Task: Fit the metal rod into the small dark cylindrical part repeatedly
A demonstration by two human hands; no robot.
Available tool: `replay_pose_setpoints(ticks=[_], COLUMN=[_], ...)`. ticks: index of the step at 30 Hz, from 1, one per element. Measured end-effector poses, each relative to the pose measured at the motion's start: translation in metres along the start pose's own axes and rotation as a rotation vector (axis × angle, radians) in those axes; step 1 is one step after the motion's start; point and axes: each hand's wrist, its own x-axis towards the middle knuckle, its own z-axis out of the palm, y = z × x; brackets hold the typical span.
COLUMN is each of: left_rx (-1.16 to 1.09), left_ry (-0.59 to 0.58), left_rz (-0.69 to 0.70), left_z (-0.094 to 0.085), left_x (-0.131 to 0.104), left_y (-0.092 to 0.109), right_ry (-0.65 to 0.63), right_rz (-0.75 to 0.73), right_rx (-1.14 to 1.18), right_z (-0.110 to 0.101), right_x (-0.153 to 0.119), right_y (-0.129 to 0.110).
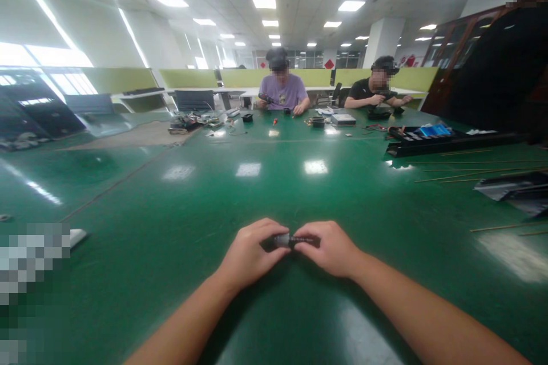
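Just above the green table (205,199), near its front middle, my two hands meet at a small object. My left hand (254,251) pinches a short grey and black cylindrical piece (282,240) between thumb and fingers. From its right end runs a thin dark ribbed part (302,239), which my right hand (331,248) grips with thumb and fingertips. The two parts lie in one line and appear to touch. Whether they are one item or two, I cannot tell. My fingers hide some of both ends.
Across the table sit two people (282,88) (374,88) with small parts before them. Electronic parts (186,124) lie at the back left. Black trays (428,140) and thin rods (466,171) are at the right. Another person (500,63) stands there.
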Motion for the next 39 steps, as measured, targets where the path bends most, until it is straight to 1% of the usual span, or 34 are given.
replay_pose_setpoints(ticks=[7, 26, 34, 39], left_rx=[0.01, 0.023, 0.027, 0.026], left_ry=[0.006, 0.022, 0.029, 0.047], left_rz=[-0.023, -0.011, -0.018, -0.012], left_z=[0.0005, -0.0013, -0.0025, -0.0006], left_x=[-0.0003, -0.0004, -0.001, 0.0], left_y=[0.0009, -0.0003, -0.0045, -0.0042], right_ry=[0.003, 0.025, 0.038, 0.054], right_rz=[-0.005, -0.005, 0.0, 0.022], right_rx=[-0.006, -0.007, -0.009, 0.013], right_z=[0.0, -0.0027, -0.0014, -0.0017], right_x=[0.0007, 0.0008, 0.0014, 0.0012], right_y=[0.0018, 0.0023, 0.004, 0.0034])
